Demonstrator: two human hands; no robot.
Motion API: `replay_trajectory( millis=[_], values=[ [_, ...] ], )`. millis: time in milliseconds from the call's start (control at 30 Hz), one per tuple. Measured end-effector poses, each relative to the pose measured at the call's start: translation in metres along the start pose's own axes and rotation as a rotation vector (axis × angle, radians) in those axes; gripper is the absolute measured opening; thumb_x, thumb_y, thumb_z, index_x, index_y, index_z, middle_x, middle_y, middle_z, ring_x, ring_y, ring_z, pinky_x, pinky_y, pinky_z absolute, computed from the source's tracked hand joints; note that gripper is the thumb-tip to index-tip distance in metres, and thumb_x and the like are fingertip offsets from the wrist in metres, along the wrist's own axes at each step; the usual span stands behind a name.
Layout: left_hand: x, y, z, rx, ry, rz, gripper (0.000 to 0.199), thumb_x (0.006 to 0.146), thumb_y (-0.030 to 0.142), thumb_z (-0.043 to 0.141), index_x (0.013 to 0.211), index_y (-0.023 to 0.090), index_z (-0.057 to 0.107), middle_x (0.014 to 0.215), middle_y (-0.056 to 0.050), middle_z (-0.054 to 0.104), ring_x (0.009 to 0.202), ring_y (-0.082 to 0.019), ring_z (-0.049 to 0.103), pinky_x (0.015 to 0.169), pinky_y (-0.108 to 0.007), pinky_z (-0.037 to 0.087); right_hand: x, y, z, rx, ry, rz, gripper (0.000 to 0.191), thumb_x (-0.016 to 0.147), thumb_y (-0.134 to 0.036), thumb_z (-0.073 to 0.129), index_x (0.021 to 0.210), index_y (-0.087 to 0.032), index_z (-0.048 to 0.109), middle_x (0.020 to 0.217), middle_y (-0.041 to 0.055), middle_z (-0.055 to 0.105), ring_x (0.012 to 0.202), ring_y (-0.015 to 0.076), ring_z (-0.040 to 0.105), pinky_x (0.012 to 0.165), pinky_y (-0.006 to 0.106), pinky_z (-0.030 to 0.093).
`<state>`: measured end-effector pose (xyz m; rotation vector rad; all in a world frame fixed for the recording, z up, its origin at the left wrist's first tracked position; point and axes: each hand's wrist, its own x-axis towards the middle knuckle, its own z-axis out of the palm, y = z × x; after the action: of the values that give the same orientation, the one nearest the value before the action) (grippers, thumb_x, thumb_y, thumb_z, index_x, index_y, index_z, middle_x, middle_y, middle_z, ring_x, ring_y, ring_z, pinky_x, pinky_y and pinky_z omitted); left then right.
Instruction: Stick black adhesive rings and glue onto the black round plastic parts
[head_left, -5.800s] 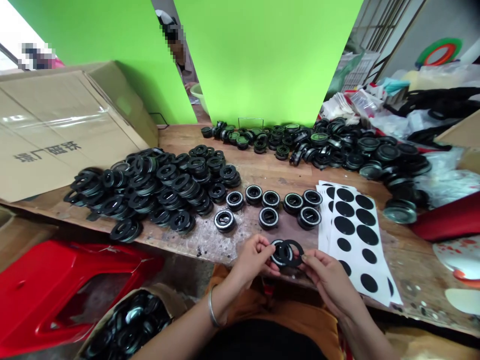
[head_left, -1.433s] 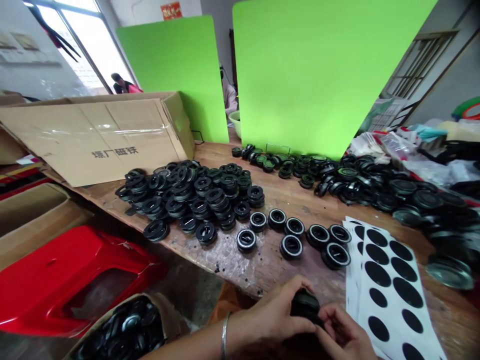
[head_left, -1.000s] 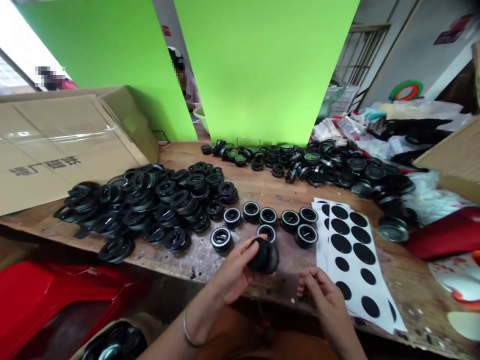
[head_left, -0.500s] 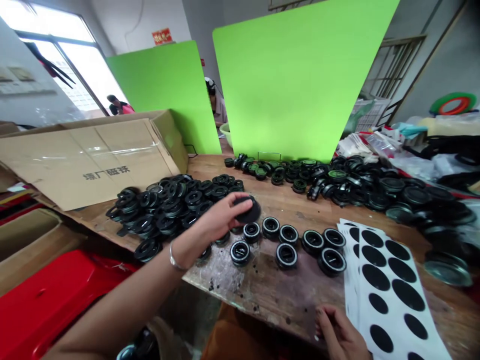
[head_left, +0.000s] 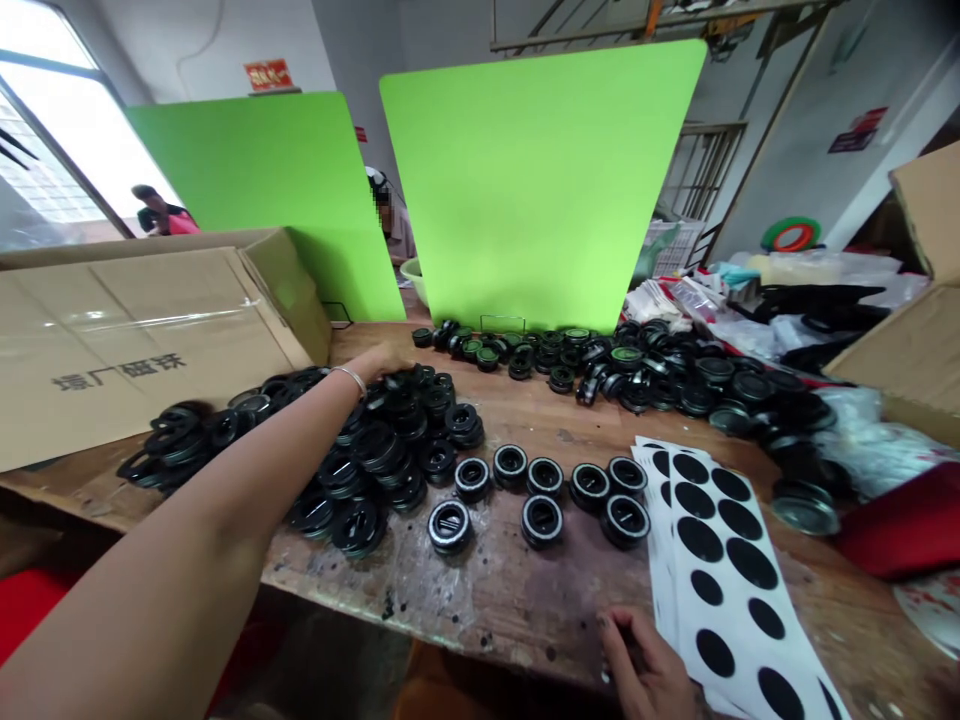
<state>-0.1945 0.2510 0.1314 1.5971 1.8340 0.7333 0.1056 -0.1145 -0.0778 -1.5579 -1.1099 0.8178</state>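
My left hand (head_left: 388,360) reaches to the back of a pile of black round parts (head_left: 379,450) on the left of the table; its fingers are blurred and partly hidden among the parts. Near the front edge rests my right hand (head_left: 637,655), thumb and fingers curled toward each other, and what lies between them is too small to tell. Several black discs with pale rings (head_left: 541,520) stand mid-table. White sheets with black round stickers (head_left: 701,540) lie just right of them, beside my right hand.
A cardboard box (head_left: 142,345) is at the left. Green panels (head_left: 525,190) rise behind the table (head_left: 510,600). More black parts (head_left: 675,375) lie along the back right, near plastic bags. Two people are beyond the panels.
My left hand has moved back and left to the pile; the black disc it held is no longer visible in it. The view has turned right. My right hand remains near the table edge.
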Motion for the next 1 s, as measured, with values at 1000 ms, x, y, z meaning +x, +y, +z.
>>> replay_trajectory(
  millis=[1000],
  values=[
    [-0.205, -0.125, 0.128, -0.199, -0.064, 0.329, 0.046, 0.093, 0.043, 0.045, 0.133, 0.021, 0.044, 0.138, -0.011, 0.049, 0.126, -0.022, 0.049, 0.108, -0.04, 0.037, 0.001, -0.007, -0.003, 0.013, -0.008, -0.075, 0.031, 0.087, -0.048, 0.056, 0.076, -0.02, 0.062, 0.06, -0.0006, 0.053, 0.053, 0.0139, 0.049, 0.052, 0.022, 0.04]
  ],
)
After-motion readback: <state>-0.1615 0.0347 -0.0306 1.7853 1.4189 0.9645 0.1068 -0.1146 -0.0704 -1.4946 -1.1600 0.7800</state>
